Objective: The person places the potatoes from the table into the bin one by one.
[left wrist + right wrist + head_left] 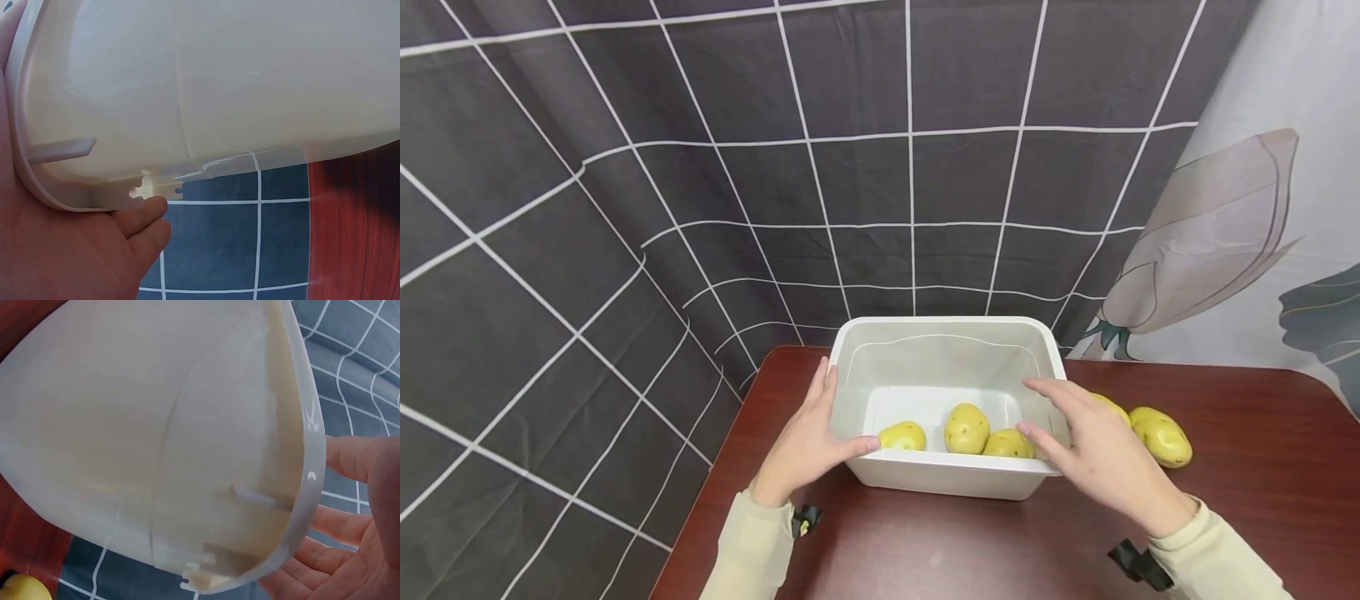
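Note:
A white plastic bin point(940, 473) stands on the table with several yellow potatoes point(967, 428) inside it. At its left end my left hand point(805, 446) touches the rim, fingers stretched along the side and thumb at the front edge. The left wrist view shows those fingers point(147, 228) straight beside the rim corner. My right hand point(1101, 446) is at the bin's right end, thumb and fingers spread over the rim. In the right wrist view, the rim partly hides its fingertips. Two more potatoes point(1161, 436) lie on the table beyond this hand, one partly hidden by it.
The reddish-brown table point(1262, 467) extends to the right. Directly behind it hangs a dark cloth point(865, 183) with a white grid, which also runs along the left side. A pale patterned curtain point(1240, 250) hangs at the back right.

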Demonstrator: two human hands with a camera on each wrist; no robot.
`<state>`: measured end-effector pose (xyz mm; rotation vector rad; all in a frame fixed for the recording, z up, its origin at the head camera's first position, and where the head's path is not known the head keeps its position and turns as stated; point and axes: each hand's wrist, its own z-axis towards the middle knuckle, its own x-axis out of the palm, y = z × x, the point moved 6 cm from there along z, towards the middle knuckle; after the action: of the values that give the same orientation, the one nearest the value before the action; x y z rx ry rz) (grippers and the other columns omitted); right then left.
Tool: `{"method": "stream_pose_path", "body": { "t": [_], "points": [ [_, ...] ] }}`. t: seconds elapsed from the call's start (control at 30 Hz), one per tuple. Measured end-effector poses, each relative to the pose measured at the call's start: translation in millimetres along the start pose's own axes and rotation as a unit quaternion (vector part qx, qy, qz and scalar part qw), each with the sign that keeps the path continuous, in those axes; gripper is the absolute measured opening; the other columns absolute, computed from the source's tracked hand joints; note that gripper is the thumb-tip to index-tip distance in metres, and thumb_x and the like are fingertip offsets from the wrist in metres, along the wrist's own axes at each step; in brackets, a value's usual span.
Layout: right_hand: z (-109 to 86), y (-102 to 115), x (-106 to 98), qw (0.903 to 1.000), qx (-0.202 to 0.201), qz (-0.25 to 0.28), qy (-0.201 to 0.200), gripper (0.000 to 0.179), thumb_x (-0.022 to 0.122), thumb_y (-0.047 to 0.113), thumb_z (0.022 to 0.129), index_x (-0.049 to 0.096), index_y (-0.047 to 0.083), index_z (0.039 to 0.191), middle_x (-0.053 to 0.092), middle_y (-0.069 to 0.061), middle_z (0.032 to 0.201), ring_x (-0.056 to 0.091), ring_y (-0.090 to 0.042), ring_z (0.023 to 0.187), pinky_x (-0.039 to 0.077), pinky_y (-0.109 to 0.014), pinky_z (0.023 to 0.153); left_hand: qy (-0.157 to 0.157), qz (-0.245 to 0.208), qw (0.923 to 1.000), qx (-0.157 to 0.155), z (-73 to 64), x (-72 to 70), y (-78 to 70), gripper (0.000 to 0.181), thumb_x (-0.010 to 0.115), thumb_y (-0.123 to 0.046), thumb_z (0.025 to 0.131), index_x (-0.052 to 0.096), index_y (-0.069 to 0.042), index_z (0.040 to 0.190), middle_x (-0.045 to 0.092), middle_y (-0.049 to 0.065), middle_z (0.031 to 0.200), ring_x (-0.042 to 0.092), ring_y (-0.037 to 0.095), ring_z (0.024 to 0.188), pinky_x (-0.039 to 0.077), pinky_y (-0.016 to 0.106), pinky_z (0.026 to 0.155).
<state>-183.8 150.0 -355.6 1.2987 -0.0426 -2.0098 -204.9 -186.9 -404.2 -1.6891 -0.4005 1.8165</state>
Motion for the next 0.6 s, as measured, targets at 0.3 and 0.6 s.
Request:
{"method": "stream_pose_path", "body": {
  "t": [0.3,0.6],
  "points": [
    [-3.1,-12.1,-12.7,0.9998,0.005,-0.006,-0.019,0.054,0.083,0.021,0.082,0.063,0.004,0.13,0.065,-0.014,0.124,0.062,-0.031,0.11,0.047,-0.05,0.087,-0.005,0.0,1.0,0.007,-0.3,-0.1,0.1,0.121,0.083,-0.057,0.075,0.014,-0.007,0.161,0.002,-0.001,0.169,0.027,0.029,0.149,0.037,0.053,0.111],
    [-8.8,-24.3,-24.4,0.9989,0.012,-0.026,-0.038,0.053,0.082,0.018,0.082,0.063,0.003,0.128,0.065,-0.011,0.123,0.061,-0.03,0.109,0.046,-0.048,0.085,0.0,0.0,1.0,0.002,0.5,0.1,1.7,0.127,0.073,-0.076,0.071,0.014,-0.01,0.162,0.002,-0.005,0.169,0.029,0.027,0.148,0.038,0.052,0.11]
  ]
}}
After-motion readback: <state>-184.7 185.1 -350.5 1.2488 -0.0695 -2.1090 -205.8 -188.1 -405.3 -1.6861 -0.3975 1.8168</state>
